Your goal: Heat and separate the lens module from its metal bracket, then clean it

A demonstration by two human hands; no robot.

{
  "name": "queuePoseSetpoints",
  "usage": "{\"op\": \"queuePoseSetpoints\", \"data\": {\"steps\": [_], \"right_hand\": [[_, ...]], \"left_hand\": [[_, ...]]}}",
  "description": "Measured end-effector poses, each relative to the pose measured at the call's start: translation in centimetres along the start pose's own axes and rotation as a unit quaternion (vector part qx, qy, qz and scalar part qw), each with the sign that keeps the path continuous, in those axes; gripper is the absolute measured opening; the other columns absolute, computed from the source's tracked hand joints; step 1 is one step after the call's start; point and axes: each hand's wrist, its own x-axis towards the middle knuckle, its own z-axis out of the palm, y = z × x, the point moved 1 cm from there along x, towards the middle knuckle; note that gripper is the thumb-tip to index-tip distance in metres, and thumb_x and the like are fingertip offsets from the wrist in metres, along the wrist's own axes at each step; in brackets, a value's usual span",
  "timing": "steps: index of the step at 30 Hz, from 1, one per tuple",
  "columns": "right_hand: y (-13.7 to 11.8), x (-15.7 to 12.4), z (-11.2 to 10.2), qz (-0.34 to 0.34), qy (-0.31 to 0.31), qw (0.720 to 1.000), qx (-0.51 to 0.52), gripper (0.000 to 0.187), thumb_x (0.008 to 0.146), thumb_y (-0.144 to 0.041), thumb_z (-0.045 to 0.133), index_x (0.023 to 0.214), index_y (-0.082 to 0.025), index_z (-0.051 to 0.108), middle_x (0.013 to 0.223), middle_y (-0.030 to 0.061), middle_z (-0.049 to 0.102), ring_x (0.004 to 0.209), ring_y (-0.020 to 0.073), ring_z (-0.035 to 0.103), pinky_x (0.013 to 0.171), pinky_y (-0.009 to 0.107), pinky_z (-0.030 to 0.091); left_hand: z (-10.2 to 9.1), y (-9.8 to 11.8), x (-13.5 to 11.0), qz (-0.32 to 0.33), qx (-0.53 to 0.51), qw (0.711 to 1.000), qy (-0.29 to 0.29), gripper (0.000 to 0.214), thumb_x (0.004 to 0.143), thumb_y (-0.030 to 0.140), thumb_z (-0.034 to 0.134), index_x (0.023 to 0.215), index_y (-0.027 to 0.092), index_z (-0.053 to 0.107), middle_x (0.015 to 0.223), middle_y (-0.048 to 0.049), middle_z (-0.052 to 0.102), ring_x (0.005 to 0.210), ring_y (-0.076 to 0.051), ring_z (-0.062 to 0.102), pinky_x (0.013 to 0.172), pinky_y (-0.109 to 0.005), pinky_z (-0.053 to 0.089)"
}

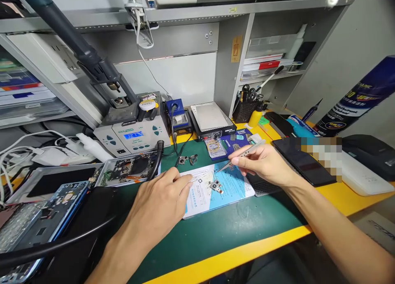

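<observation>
My right hand (262, 162) is closed on metal tweezers (245, 153), whose tips point down and left. Those tips are over a blue and white printed sheet (197, 199), by a tiny dark piece I cannot make out. Just below them on the sheet lies a small phone camera module (215, 185) with a flex connector. My left hand (163, 197) rests at the sheet's left edge with curled fingers. From its fingertips a thin silver pointed tool (200, 176) sticks out to the right; its grip is hidden. Two more camera modules (182, 160) lie beyond, on the green mat (234, 224).
At left are a hot-air station (135, 132), a tray of circuit boards (108, 171), a blue phone frame (61, 214) and a black hose (77, 232). A heating plate (212, 117) and a pen holder (245, 107) stand behind. At right are a black phone (305, 160) and a spray can (354, 97).
</observation>
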Motion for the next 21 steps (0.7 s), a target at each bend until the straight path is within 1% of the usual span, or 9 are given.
{"op": "queuePoseSetpoints", "data": {"steps": [2, 4, 6, 9, 13, 18, 21], "right_hand": [[-0.4, -0.2, 0.4, -0.024, -0.010, 0.998, -0.052, 0.043, 0.083, -0.038, 0.081, 0.049, -0.017, 0.067, 0.090, 0.0090, 0.079, 0.073, 0.0175, 0.067, 0.055, 0.027, 0.046], [-0.7, -0.2, 0.8, -0.035, -0.018, 0.996, -0.083, 0.045, 0.084, -0.040, 0.079, 0.048, -0.017, 0.065, 0.093, 0.0092, 0.080, 0.076, 0.0190, 0.069, 0.057, 0.027, 0.048], [-0.8, -0.2, 1.1, -0.032, -0.020, 0.996, -0.087, 0.045, 0.085, -0.041, 0.078, 0.049, -0.017, 0.065, 0.092, 0.0097, 0.080, 0.074, 0.0196, 0.069, 0.054, 0.028, 0.048], [-0.8, -0.2, 1.4, -0.023, -0.024, 0.995, -0.097, 0.050, 0.086, -0.042, 0.076, 0.045, -0.018, 0.061, 0.087, 0.0106, 0.081, 0.076, 0.0222, 0.072, 0.052, 0.028, 0.047], [-0.8, -0.2, 1.9, -0.016, -0.035, 0.993, -0.115, 0.050, 0.087, -0.041, 0.076, 0.046, -0.019, 0.059, 0.080, 0.0083, 0.080, 0.089, 0.0264, 0.074, 0.055, 0.027, 0.050], [-0.7, -0.2, 2.2, -0.013, -0.031, 0.991, -0.131, 0.054, 0.088, -0.041, 0.075, 0.043, -0.020, 0.053, 0.076, 0.0071, 0.078, 0.090, 0.0252, 0.074, 0.058, 0.025, 0.052], [-0.8, -0.3, 2.1, -0.009, -0.023, 0.990, -0.137, 0.054, 0.088, -0.042, 0.075, 0.043, -0.020, 0.054, 0.073, 0.0076, 0.078, 0.088, 0.0243, 0.073, 0.058, 0.025, 0.052]], "left_hand": [[-0.4, -0.1, -0.3, 0.008, 0.010, 1.000, -0.005, 0.031, 0.103, 0.029, 0.041, 0.107, 0.029, 0.071, 0.087, -0.0002, 0.062, 0.073, -0.019, 0.064, 0.059, -0.035, 0.035], [-0.6, -0.1, -0.6, 0.018, 0.012, 1.000, -0.013, 0.031, 0.102, 0.026, 0.041, 0.102, 0.029, 0.071, 0.086, -0.0003, 0.062, 0.074, -0.020, 0.064, 0.060, -0.035, 0.036], [-0.6, 0.0, -0.7, 0.024, 0.017, 0.999, -0.021, 0.030, 0.101, 0.023, 0.041, 0.100, 0.028, 0.071, 0.085, -0.0006, 0.062, 0.077, -0.020, 0.065, 0.060, -0.035, 0.037], [-0.5, 0.1, -0.8, 0.033, 0.032, 0.999, -0.021, 0.029, 0.099, 0.020, 0.043, 0.101, 0.028, 0.070, 0.085, -0.0012, 0.063, 0.078, -0.021, 0.066, 0.058, -0.034, 0.036], [-0.2, 0.3, -1.0, 0.041, 0.043, 0.998, -0.015, 0.027, 0.097, 0.016, 0.045, 0.101, 0.027, 0.070, 0.085, -0.0015, 0.063, 0.077, -0.021, 0.066, 0.056, -0.034, 0.035], [-0.1, 0.6, -1.0, 0.052, 0.055, 0.997, -0.008, 0.024, 0.093, 0.012, 0.048, 0.088, 0.026, 0.067, 0.080, -0.0010, 0.062, 0.070, -0.021, 0.064, 0.051, -0.035, 0.030], [-0.1, 0.6, -0.9, 0.053, 0.055, 0.997, -0.004, 0.022, 0.092, 0.012, 0.050, 0.089, 0.026, 0.067, 0.080, -0.0010, 0.062, 0.069, -0.021, 0.064, 0.051, -0.035, 0.030]]}}
